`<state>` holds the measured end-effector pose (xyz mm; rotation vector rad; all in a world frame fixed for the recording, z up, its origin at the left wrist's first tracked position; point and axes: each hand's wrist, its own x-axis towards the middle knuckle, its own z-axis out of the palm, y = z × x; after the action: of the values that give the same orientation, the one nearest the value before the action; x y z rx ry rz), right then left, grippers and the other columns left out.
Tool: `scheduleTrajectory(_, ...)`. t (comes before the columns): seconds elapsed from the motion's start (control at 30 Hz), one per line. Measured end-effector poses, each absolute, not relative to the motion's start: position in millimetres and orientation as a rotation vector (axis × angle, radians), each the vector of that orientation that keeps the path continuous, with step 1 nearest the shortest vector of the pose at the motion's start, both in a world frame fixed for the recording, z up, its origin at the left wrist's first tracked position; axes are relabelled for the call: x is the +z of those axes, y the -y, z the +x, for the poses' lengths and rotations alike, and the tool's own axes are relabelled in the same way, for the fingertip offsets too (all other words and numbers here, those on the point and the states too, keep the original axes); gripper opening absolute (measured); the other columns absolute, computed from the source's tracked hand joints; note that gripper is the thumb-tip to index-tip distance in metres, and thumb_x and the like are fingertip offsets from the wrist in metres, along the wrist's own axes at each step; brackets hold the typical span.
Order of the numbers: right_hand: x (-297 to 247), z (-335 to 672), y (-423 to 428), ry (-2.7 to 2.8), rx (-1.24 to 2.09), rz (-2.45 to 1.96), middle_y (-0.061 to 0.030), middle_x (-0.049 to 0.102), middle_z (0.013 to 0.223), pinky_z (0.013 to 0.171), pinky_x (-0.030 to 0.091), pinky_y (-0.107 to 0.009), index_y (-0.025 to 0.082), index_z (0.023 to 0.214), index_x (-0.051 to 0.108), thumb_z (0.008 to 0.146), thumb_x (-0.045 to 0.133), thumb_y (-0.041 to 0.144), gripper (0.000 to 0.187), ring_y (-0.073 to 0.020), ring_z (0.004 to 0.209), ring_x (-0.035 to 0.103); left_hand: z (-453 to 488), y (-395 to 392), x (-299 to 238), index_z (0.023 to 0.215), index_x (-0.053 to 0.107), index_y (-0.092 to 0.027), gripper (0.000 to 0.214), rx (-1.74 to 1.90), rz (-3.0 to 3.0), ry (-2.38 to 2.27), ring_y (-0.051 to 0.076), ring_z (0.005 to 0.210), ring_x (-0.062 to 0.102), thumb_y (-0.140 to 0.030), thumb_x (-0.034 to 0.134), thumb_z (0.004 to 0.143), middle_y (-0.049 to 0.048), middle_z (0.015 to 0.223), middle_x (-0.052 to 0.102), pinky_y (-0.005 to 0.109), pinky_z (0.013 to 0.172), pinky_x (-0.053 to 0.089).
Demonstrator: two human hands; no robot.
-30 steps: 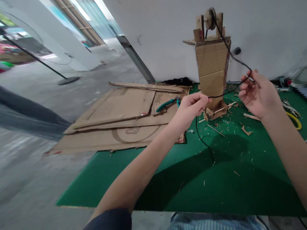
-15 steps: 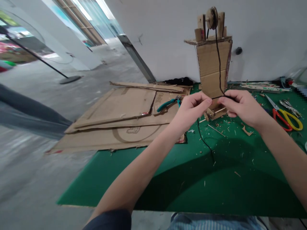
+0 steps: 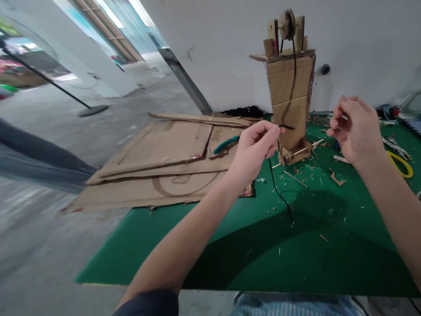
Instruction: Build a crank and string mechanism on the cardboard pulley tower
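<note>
A tall cardboard tower (image 3: 289, 96) stands on the green mat (image 3: 296, 245), with a cardboard pulley wheel (image 3: 287, 24) on top. A black cord (image 3: 292, 66) hangs from the wheel down the tower's front. My left hand (image 3: 255, 147) pinches this cord just left of the tower's base. The cord's loose end trails from that hand onto the mat. My right hand (image 3: 357, 131) hovers to the right of the tower, off the cord, with its fingers loosely curled and apart and nothing in them.
Flat cardboard sheets (image 3: 164, 153) lie at the mat's left end, with teal-handled pliers (image 3: 226, 144) on them. Yellow-handled scissors (image 3: 403, 162) lie at the right edge. Cardboard scraps and sticks litter the mat near the tower. Another person's dark trouser leg (image 3: 39, 158) shows at far left.
Half a second ago both hands pinched the cord in front of the tower. My right hand has let go and moved up and to the right. My left hand keeps its hold.
</note>
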<state>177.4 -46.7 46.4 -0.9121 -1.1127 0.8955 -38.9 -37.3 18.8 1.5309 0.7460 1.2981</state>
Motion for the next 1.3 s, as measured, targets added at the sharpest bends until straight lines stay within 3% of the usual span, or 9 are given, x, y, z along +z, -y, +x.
scheduleTrajectory(0.07,47,173,52,1.124,0.761,-0.905,0.005,0.052,0.067,0.048,0.038,-0.027,0.031,0.092,0.058,0.084,0.063,0.038,0.012,-0.0123,0.054,0.049,-40,36,19,0.078,0.059,-0.02,0.022,1.355,1.523,-0.771,0.005,0.044,0.031,-0.04,0.063,0.086,-0.0049,0.058,0.042,0.021,0.042,0.025)
scheduleTrajectory(0.2,52,155,75,1.838,0.873,-0.994,0.0042,0.064,0.077,0.052,0.043,-0.028,0.032,0.136,0.045,0.084,0.064,0.034,0.055,-0.0135,0.055,0.055,-38,40,21,0.074,0.057,-0.018,0.024,1.209,1.647,-0.808,0.006,0.048,0.039,-0.038,0.066,0.084,-0.0035,0.06,0.048,0.02,0.044,0.03)
scheduleTrajectory(0.27,52,145,84,2.159,0.732,-1.086,-0.0002,0.069,0.083,0.057,0.043,-0.03,0.029,0.14,0.045,0.09,0.057,0.033,0.052,-0.016,0.061,0.059,-37,44,23,0.069,0.055,-0.017,0.026,1.081,1.749,-0.821,0.007,0.052,0.044,-0.036,0.067,0.083,-0.0025,0.061,0.05,0.02,0.047,0.033)
scheduleTrajectory(0.43,51,150,79,2.338,0.184,-1.297,-0.0074,0.072,0.089,0.066,0.041,-0.032,0.02,0.109,0.066,0.097,0.041,0.025,0.028,-0.0213,0.075,0.064,-41,50,33,0.065,0.049,-0.018,0.029,0.96,1.881,-0.88,0.006,0.048,0.034,-0.032,0.061,0.087,-0.005,0.054,0.041,0.021,0.044,0.027)
scheduleTrajectory(0.57,59,172,74,2.22,0.068,-1.277,-0.0058,0.07,0.085,0.067,0.039,-0.032,0.023,0.099,0.065,0.095,0.046,0.023,0.02,-0.021,0.074,0.062,-47,48,37,0.067,0.051,-0.019,0.029,1.002,1.881,-0.877,0.006,0.045,0.035,-0.036,0.061,0.087,-0.0049,0.053,0.042,0.022,0.044,0.026)
scheduleTrajectory(0.77,68,176,84,2.153,0.471,-1.099,-0.0001,0.067,0.075,0.059,0.036,-0.03,0.028,0.103,0.063,0.086,0.063,0.029,0.017,-0.0185,0.063,0.055,-45,54,41,0.068,0.053,-0.018,0.03,0.985,1.941,-0.844,0.007,0.047,0.037,-0.038,0.062,0.087,-0.004,0.054,0.044,0.021,0.044,0.027)
scheduleTrajectory(0.87,64,165,85,2.305,0.637,-1.089,0.001,0.061,0.064,0.056,0.029,-0.029,0.024,0.083,0.063,0.086,0.061,0.028,0.005,-0.0154,0.056,0.048,-42,62,44,0.07,0.057,-0.018,0.025,0.888,2.045,-0.826,0.007,0.05,0.037,-0.035,0.061,0.088,-0.0038,0.056,0.045,0.021,0.046,0.028)
scheduleTrajectory(0.93,61,162,83,2.388,0.597,-1.101,0.0004,0.058,0.061,0.056,0.026,-0.029,0.022,0.071,0.06,0.089,0.056,0.027,0.019,-0.0144,0.055,0.046,-42,67,45,0.071,0.059,-0.017,0.024,0.871,2.097,-0.841,0.007,0.051,0.037,-0.033,0.06,0.089,-0.0036,0.058,0.045,0.021,0.047,0.028)
scheduleTrajectory(1.3,74,264,58,1.705,-0.159,-1.388,-0.0033,0.064,0.072,0.065,0.035,-0.033,0.028,0.093,0.069,0.094,0.05,0.026,0.019,-0.0196,0.064,0.055,-60,44,45,0.067,0.057,-0.017,0.027,1.087,1.878,-0.857,0.007,0.046,0.041,-0.037,0.068,0.083,-0.0023,0.054,0.049,0.021,0.043,0.03)
